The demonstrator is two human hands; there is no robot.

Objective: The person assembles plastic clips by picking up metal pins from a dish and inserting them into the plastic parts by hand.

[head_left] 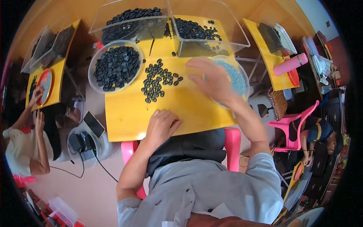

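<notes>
My left hand (162, 125) rests fingers curled on the yellow table (177, 113) near its front edge, holding nothing that I can see. My right hand (210, 77) hovers, blurred, with fingers spread, over the left rim of a clear round bowl (242, 75) of small pale blue-grey pieces. A loose cluster of small black rings (157, 79) lies on the table between the hands. A clear round bowl (115, 67) full of black rings stands at the left.
Two clear rectangular bins (130, 20) (200, 30) with black rings stand at the back. A phone (93, 124) lies on a clear tub beside the table. Other people work at yellow tables to the left (26, 140) and right (317, 130). A pink bottle (290, 64) lies at right.
</notes>
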